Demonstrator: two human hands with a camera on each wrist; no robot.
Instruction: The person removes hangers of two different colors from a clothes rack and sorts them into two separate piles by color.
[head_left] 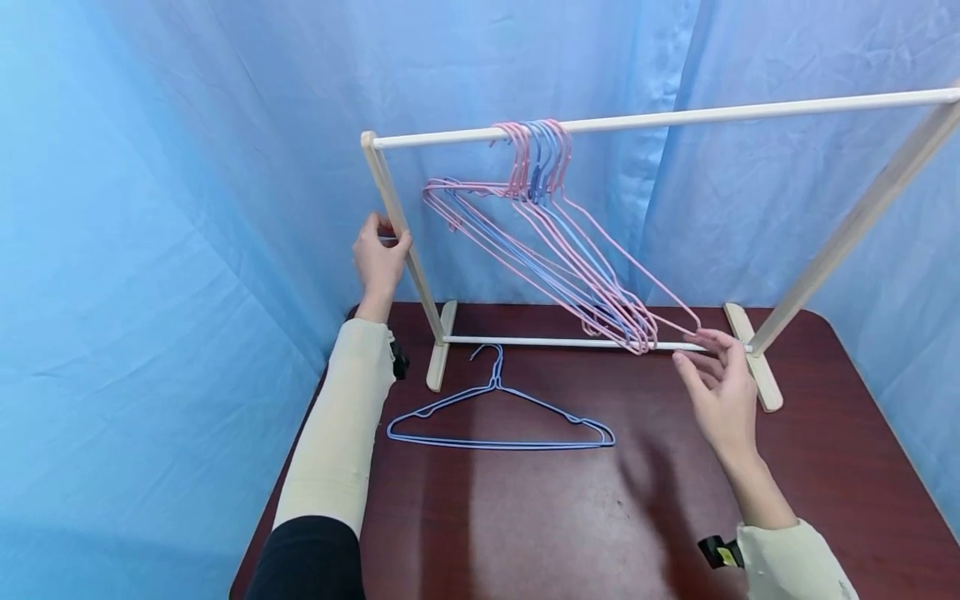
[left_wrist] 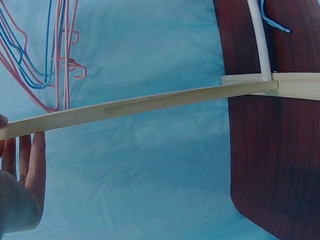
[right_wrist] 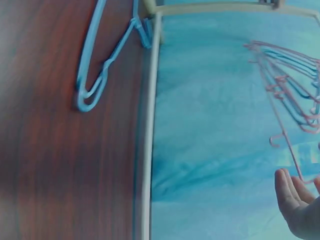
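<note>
My left hand (head_left: 381,260) pinches the wooden side post (left_wrist: 112,110) of a clothes rack, thumb on one face and fingers behind. Several pink and blue hangers (head_left: 551,233) hang bunched by their hooks on the rack's white top rail (head_left: 712,115), nearer its left end. The rightmost pink hanger (head_left: 622,248) is swung out from the bunch. At its lower corner are the fingertips of my right hand (head_left: 720,392), the thumb standing apart from them. In the right wrist view, the fingers (right_wrist: 286,192) are right beside that corner.
Blue hangers (head_left: 498,446) lie flat, overlapping, on the dark red table (head_left: 555,517) in front of the rack. A white lower bar (head_left: 525,341) joins the rack's wooden feet (head_left: 763,379). Light blue curtains (head_left: 187,208) surround the back and sides.
</note>
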